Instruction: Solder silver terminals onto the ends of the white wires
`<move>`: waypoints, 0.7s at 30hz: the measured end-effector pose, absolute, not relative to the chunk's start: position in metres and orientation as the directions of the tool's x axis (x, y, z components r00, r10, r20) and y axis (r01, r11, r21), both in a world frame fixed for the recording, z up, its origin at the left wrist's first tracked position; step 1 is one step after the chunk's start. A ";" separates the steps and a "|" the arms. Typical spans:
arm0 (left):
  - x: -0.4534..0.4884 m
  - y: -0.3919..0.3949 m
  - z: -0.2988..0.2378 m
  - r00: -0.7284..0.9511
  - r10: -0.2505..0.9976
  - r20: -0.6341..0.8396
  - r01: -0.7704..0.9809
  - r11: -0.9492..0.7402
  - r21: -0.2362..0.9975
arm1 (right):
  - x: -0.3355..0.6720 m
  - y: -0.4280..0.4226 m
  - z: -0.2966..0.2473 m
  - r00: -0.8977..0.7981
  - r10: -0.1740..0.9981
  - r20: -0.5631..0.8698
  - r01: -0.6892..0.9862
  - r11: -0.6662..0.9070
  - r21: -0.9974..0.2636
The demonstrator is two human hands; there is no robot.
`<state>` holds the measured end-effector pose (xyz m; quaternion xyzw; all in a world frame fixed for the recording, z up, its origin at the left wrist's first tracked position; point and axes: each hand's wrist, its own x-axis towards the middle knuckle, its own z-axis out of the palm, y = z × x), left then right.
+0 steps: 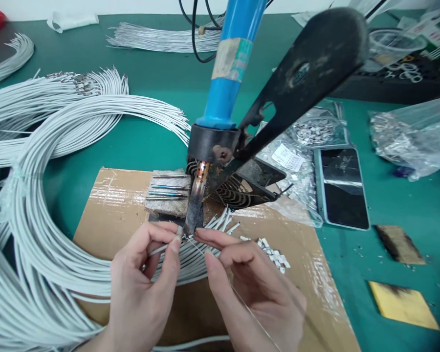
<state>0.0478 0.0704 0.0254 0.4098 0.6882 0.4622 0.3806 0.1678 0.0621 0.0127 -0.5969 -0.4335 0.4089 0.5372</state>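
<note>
Pinched between the thumb and fingers of my left hand (146, 274) is the end of a white cable (157, 250), close under the tip of a blue-handled soldering iron (223, 93). The iron is clamped nose-down in a black stand (300, 73). My right hand (253, 283) grips a thin strand of solder wire (254, 315), its end meeting the cable end at the iron's tip. Exactly what touches what at the tip is too small to tell. Behind the hands lie more cable ends from a big white cable coil (33, 205).
Cardboard (110, 205) covers the bench under the hands. Small white connectors (275, 254) lie to the right, near a phone (342, 188) and bags of metal parts (315, 127). A yellow sponge (403, 305) and a scorched pad (399, 244) sit at the right.
</note>
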 end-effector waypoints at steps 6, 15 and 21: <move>0.048 0.071 0.028 -0.390 0.909 -0.144 0.234 0.249 0.940 | 0.168 0.062 0.014 0.287 0.958 -0.015 0.068 -0.036 -0.997; 0.049 0.071 0.028 -0.398 0.907 -0.140 0.219 0.242 0.945 | 0.168 0.062 0.012 0.277 0.961 0.006 0.075 -0.015 -0.997; 0.049 0.071 0.030 -0.388 0.911 -0.138 0.221 0.238 0.946 | 0.168 0.063 0.012 0.276 0.961 0.003 0.074 -0.018 -0.997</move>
